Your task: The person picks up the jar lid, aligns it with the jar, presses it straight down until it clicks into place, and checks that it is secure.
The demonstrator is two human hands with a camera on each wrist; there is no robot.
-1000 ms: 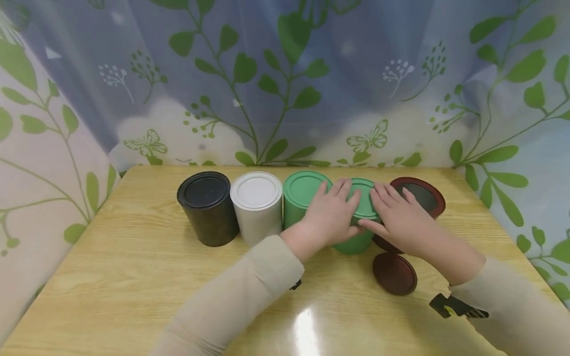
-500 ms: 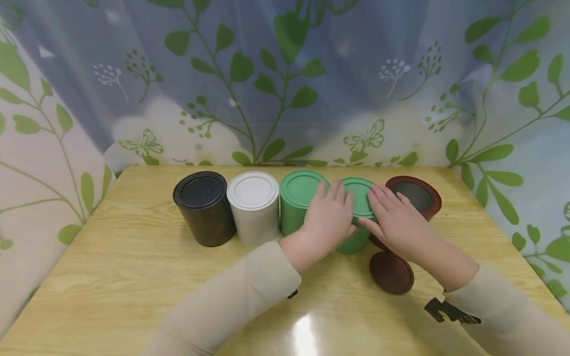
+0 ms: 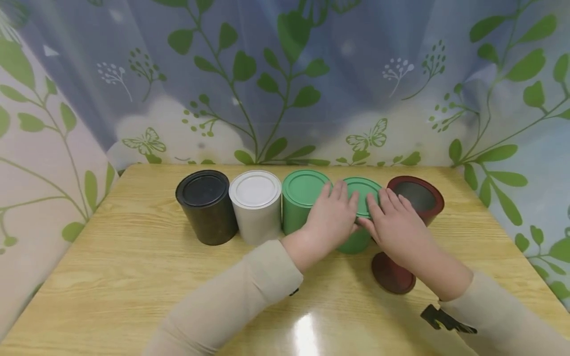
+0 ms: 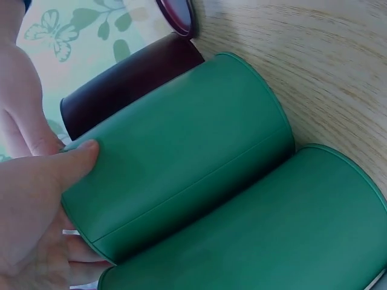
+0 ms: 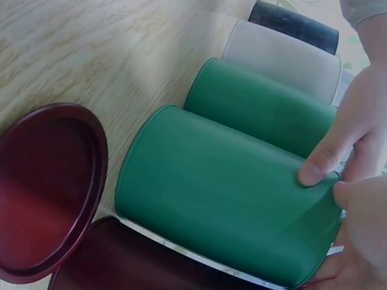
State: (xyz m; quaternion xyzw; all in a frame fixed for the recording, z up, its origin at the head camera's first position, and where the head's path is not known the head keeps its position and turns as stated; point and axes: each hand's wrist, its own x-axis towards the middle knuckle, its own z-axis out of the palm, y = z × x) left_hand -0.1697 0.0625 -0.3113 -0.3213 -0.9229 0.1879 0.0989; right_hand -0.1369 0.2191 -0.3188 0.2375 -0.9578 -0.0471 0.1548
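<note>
A lidded green can stands second from the right in a row. My left hand lies over its lid's left side with fingers fairly straight, the thumb on the upper wall, as the left wrist view shows. From the right, my right hand rests straight fingers on the same lid, its thumb at the near rim. In the right wrist view both thumbs meet close together on the green can. Right of it stands an uncovered dark red can, partly hidden by my right hand. A dark red lid sits in front.
To the left, touching in line, stand another green can, a white can and a black can, each lidded. They stand on a wood-grain table. Behind hangs a leaf-patterned curtain.
My right hand has shifted slightly left and nearer, its forefinger now farther onto the green lid, overlapping the dark red lid more. My left hand stays about where it was.
</note>
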